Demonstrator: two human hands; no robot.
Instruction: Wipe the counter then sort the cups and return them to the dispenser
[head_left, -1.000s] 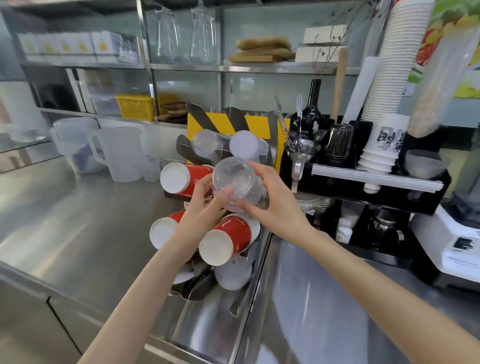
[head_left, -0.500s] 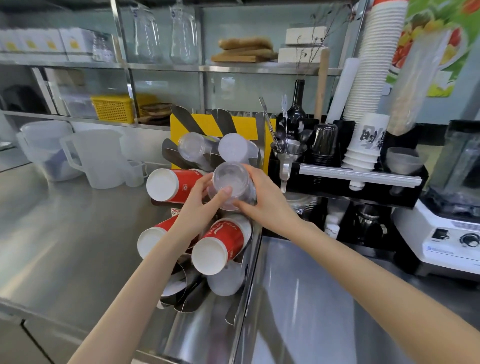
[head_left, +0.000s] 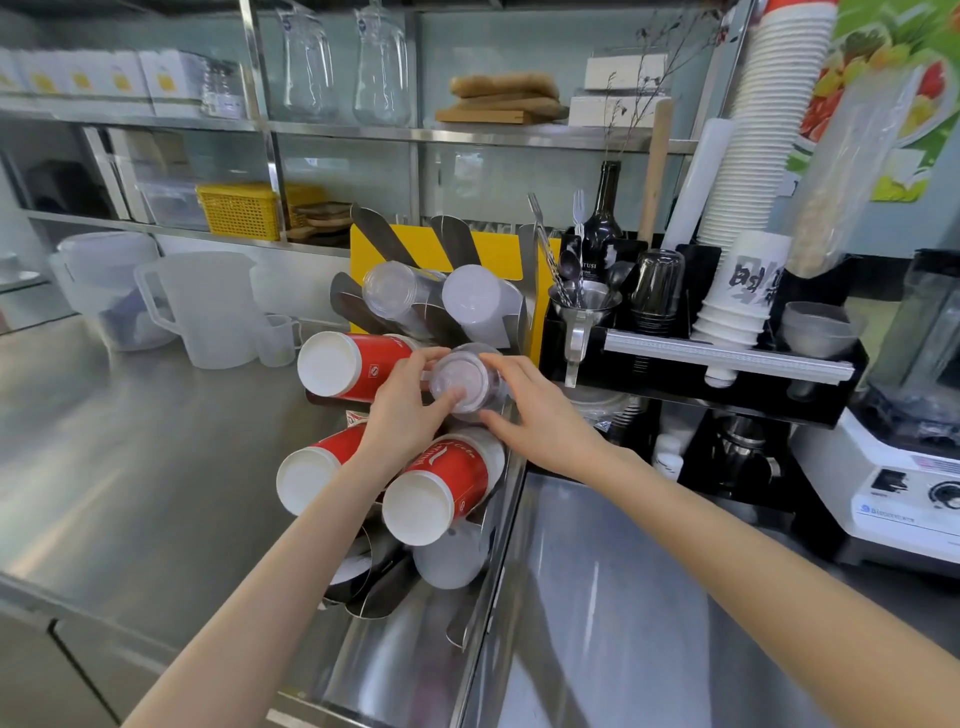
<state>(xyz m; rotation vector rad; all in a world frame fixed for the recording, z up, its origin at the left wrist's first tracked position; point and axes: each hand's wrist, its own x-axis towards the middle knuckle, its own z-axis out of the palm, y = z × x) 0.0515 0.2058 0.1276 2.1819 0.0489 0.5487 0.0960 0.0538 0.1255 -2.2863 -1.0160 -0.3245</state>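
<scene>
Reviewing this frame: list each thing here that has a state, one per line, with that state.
left hand: gripping the clear cup stack
right hand: gripping the clear cup stack
clear cup stack: lying sideways, held at the dispenser, base toward camera
red cup stacks: lying in dispenser slots
dispenser: partly filled
measuring jug: upright, empty
blender: lid not visible

Clear cup (head_left: 464, 379) — deeper into dispenser (head_left: 524, 312) slot, both hands closer in.

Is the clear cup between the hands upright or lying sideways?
Sideways: the clear cup's round base faces the camera, held between left hand and right hand.
</scene>
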